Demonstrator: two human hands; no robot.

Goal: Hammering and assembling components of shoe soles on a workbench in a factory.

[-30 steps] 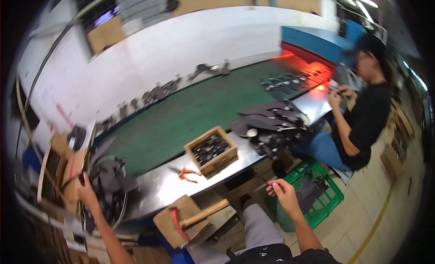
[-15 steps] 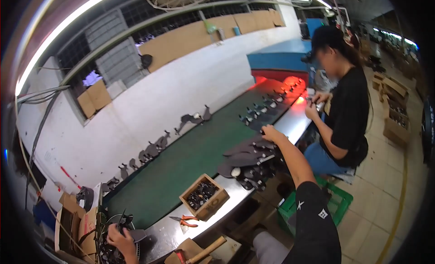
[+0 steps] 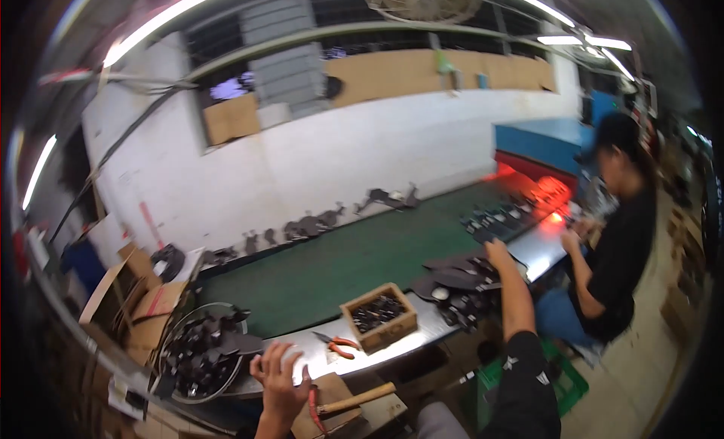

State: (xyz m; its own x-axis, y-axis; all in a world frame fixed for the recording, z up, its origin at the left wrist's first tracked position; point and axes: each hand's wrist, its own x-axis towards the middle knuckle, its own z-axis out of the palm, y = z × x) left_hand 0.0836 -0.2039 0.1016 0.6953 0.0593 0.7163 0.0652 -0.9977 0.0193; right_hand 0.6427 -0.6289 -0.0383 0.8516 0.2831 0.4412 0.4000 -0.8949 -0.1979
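My left hand (image 3: 280, 380) is raised near the front edge of the bench, fingers apart and slightly curled, with nothing visible in it. To its left a round wire basket (image 3: 167, 386) holds many dark pieces (image 3: 207, 345). My right arm stretches forward over the bench. The right hand (image 3: 499, 253) is closed at the belt's near edge, fingertips at a dark flat piece (image 3: 489, 234); what they pinch is hidden. Below that hand lies a pile of dark grey flat pieces with black fittings (image 3: 452, 280).
A green conveyor belt (image 3: 339, 258) runs along the white wall, with dark pieces (image 3: 309, 225) along its far edge. On the metal ledge are a wooden box of small black parts (image 3: 381, 335) and orange-handled pliers (image 3: 343, 345). A hammer (image 3: 354, 400) lies nearer. A co-worker (image 3: 611, 235) sits at right.
My left hand has left the basket and moved right, now raised with fingers apart. My right hand stays at the belt's near edge. The view has turned left and tilted up.
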